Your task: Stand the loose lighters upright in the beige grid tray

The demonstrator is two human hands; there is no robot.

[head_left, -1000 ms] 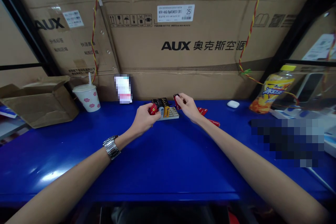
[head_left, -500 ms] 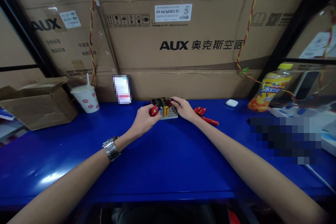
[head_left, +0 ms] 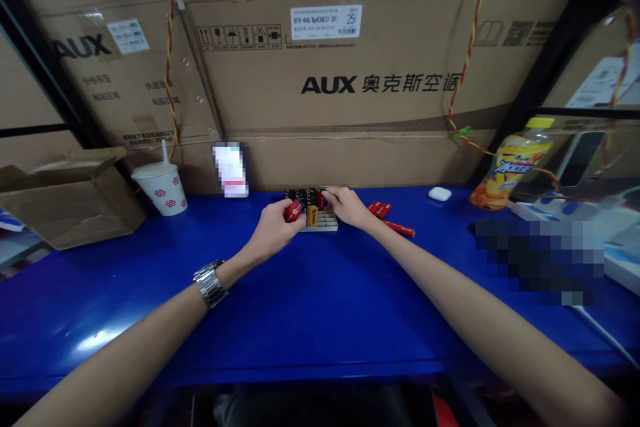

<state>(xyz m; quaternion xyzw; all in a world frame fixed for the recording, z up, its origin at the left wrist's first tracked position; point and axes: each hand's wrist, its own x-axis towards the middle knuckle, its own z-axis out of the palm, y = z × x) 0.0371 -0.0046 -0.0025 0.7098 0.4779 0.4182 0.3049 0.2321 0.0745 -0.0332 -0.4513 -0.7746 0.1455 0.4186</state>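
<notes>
A pale gridded tray [head_left: 327,221] sits at the back of the blue table, its left part filled with upright batteries with dark tops [head_left: 303,195]. A yellow one [head_left: 312,216] stands at the front. Open cells show at the tray's right front. My left hand [head_left: 276,223] is closed around red batteries [head_left: 293,211] beside the tray's left end; how many is hidden. The fingers of my right hand [head_left: 350,205] pinch a red battery [head_left: 321,199], upright at the back right of the tray. Loose red batteries [head_left: 400,229] lie right of that hand.
A paper cup [head_left: 161,190] with a straw, an open carton [head_left: 75,203] and a lit phone [head_left: 231,170] stand left. Rightward are a white earbud case [head_left: 439,194], a drink bottle [head_left: 510,170] and a blurred dark object [head_left: 535,257]. A large cardboard box [head_left: 350,127] stands behind.
The red battery in my right hand has moved slightly lower and left, into the tray area. My left hand stays closed on its red batteries. The view has shifted slightly.
</notes>
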